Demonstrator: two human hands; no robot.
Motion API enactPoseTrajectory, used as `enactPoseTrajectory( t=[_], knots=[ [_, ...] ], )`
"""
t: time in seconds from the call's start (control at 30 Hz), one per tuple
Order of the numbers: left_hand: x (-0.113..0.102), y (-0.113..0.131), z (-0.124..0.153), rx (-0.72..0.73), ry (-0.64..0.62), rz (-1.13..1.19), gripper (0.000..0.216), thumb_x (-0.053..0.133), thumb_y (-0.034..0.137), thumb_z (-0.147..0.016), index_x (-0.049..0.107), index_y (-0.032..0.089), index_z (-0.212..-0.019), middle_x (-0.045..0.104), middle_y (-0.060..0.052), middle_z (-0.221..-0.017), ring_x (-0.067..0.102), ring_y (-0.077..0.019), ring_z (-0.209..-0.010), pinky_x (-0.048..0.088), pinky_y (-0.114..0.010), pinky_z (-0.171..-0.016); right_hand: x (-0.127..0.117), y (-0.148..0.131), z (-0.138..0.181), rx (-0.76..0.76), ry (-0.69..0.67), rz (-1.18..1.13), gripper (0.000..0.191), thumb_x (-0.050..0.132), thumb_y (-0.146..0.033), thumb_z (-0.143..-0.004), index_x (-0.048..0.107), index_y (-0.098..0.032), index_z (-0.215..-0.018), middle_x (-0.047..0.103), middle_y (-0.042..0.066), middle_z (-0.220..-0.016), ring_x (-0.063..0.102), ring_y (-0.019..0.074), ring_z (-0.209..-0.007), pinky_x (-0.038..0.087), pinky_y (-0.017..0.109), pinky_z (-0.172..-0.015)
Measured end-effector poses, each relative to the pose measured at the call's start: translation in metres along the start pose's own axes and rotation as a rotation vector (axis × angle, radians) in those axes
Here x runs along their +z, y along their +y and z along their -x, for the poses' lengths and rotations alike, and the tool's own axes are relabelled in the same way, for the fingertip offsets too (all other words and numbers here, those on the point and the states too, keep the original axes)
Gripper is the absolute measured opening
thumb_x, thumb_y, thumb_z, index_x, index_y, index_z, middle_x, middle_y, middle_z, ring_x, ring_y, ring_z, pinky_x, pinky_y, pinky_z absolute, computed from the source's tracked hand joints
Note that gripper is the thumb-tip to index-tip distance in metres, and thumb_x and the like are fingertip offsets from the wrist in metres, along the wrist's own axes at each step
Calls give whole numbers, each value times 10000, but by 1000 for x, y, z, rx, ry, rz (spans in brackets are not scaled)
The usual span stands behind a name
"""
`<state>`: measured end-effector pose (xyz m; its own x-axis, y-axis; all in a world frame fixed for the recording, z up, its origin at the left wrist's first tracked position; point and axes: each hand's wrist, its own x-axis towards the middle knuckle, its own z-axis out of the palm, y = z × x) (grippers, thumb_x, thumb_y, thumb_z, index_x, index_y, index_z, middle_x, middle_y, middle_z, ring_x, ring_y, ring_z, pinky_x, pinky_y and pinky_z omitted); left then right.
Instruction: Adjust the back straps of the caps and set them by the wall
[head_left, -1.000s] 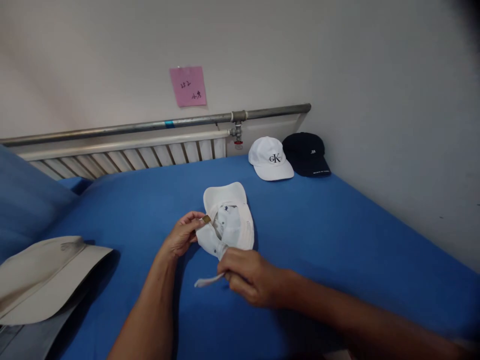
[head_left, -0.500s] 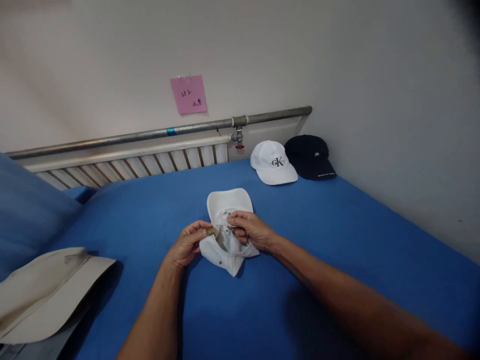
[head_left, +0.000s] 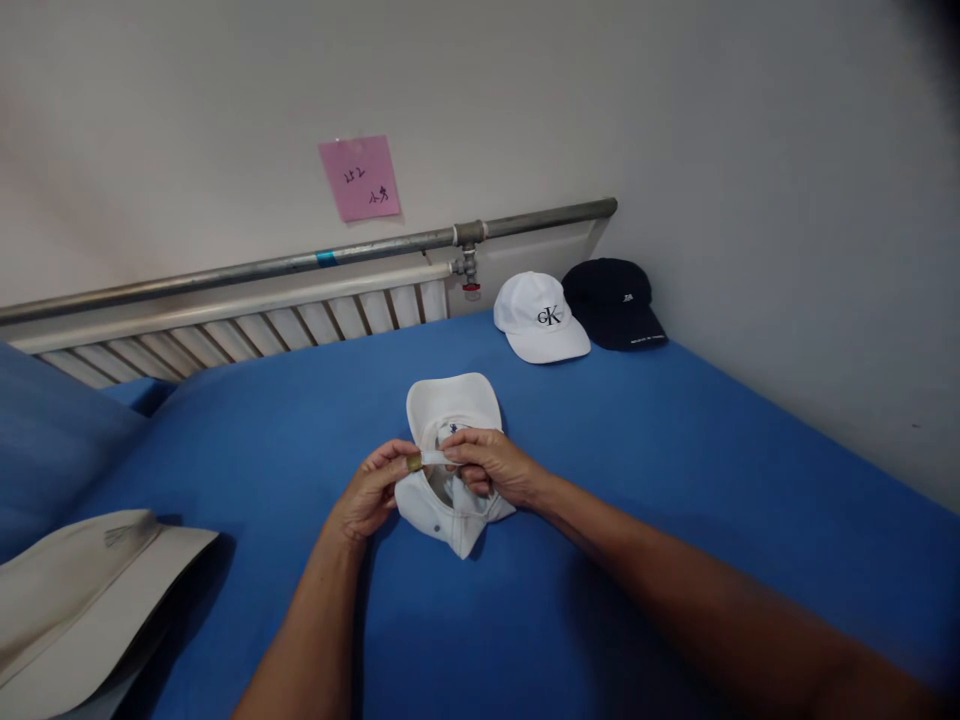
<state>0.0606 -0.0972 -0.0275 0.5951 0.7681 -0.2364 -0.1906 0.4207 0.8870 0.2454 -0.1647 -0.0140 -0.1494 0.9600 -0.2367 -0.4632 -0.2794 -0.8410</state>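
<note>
A white baseball cap [head_left: 454,398] lies upside down on the blue sheet, its brim pointing away from me and its inside showing. My left hand [head_left: 373,487] pinches the brass buckle [head_left: 414,462] at the cap's left side between thumb and fingers. From the right, my right hand [head_left: 491,462] grips the white adjustment strap [head_left: 433,458] close to its end. The strap runs straight from the buckle to my right fingers, across the cap's opening. Whether its tip passes through the buckle I cannot tell.
Towards the back right sit a white cap with black letters [head_left: 541,318] and a black cap [head_left: 611,303]. A beige cap [head_left: 90,590] is at the left front. Behind the bed run a metal pipe [head_left: 247,270] and a radiator [head_left: 300,325]; a pink note [head_left: 361,180] hangs on the wall.
The strap now shows stretched between my hands, up against the buckle, where before it was mostly hidden at my right fingers. The view has shifted slightly.
</note>
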Motion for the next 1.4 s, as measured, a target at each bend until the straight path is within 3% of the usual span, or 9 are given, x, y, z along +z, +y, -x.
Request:
enactPoseTrajectory(
  t=[0.27, 0.57, 0.97, 1.23, 1.4],
  knots=[
    [1, 1, 0, -42, 9, -12, 299, 842, 302, -564, 699, 151, -778, 647, 8, -586, 402, -15, -353, 216, -131, -340, -1, 2, -1, 15, 1, -14, 246, 746, -236, -632, 600, -140, -805, 583, -38, -619, 302, -3, -382, 177, 160, -367],
    [-1, 0, 0, -41, 14, -43, 287, 827, 290, -579, 705, 150, -798, 666, -24, -626, 500, -60, -427, 281, -148, -380, 0, 4, 0, 8, -11, 23, 262, 764, -232, -615, 621, -137, -814, 612, -30, -644, 338, 4, -389, 198, 168, -365],
    [0, -2, 1, -41, 17, -66, 298, 840, 314, -573, 703, 161, -788, 667, -9, -619, 470, -45, -407, 277, -144, -386, 0, 2, -2, 130, -44, -35, 212, 725, -163, -616, 588, -141, -775, 608, -37, -612, 302, -1, -368, 153, 168, -364],
    [2, -1, 1, -11, 29, -90, 270, 835, 313, -587, 696, 171, -770, 687, -21, -676, 593, -105, -537, 386, -169, -457, -4, 3, -3, 166, -105, -92, 239, 730, -159, -613, 573, -141, -792, 582, -58, -604, 299, -7, -359, 168, 164, -367],
    [4, 0, 2, -18, 48, -108, 288, 839, 323, -578, 688, 173, -773, 680, -10, -666, 543, -75, -473, 341, -153, -421, -6, 6, -5, 177, -127, -67, 234, 724, -151, -622, 570, -140, -797, 607, -42, -635, 307, -5, -368, 177, 166, -370]
  ],
)
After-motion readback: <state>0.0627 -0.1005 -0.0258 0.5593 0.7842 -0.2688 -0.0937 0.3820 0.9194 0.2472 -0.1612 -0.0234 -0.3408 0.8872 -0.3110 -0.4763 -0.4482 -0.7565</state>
